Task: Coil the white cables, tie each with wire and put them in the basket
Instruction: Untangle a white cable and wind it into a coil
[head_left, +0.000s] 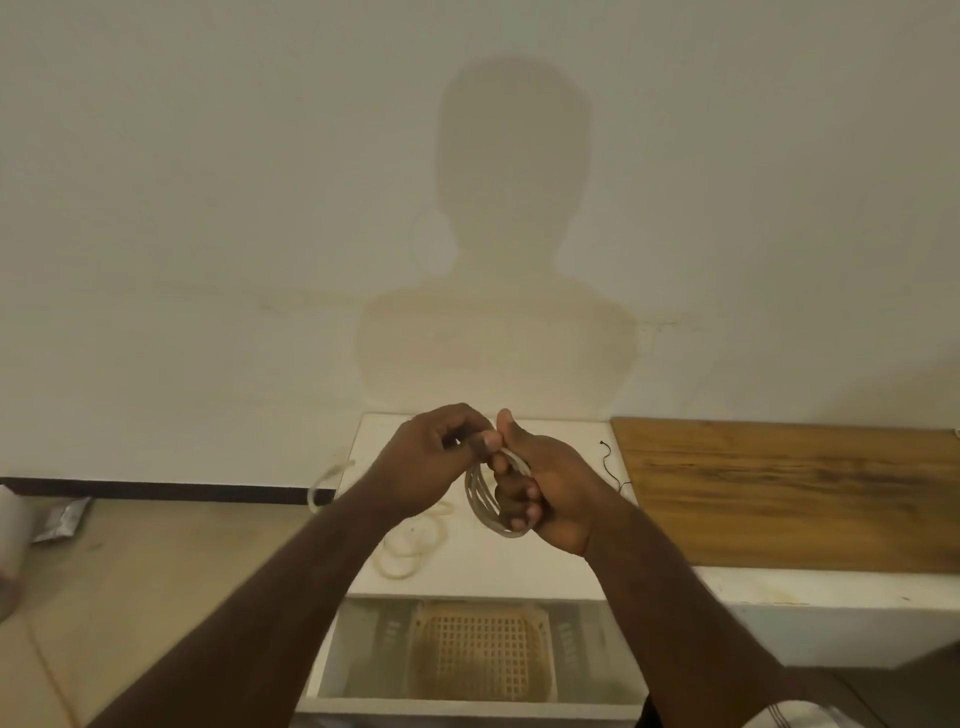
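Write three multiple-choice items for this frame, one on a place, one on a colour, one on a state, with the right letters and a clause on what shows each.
1. Where is the basket?
A. Below the hands, at the near edge of the white table
B. On the wooden board
C. On the floor at far left

2. What colour is the thin wire lying beside the board?
A. White
B. Dark
C. Red

3. What state is the cable coil in?
A. Lying in the basket
B. Loose on the table
C. Held up by both hands

Answers:
1. A: the lattice-bottomed basket shows under the wrists, next to the table's front.
2. B: it reads as a dark line on the white top.
3. C: the right hand grips the loops while the left hand pinches at their top.
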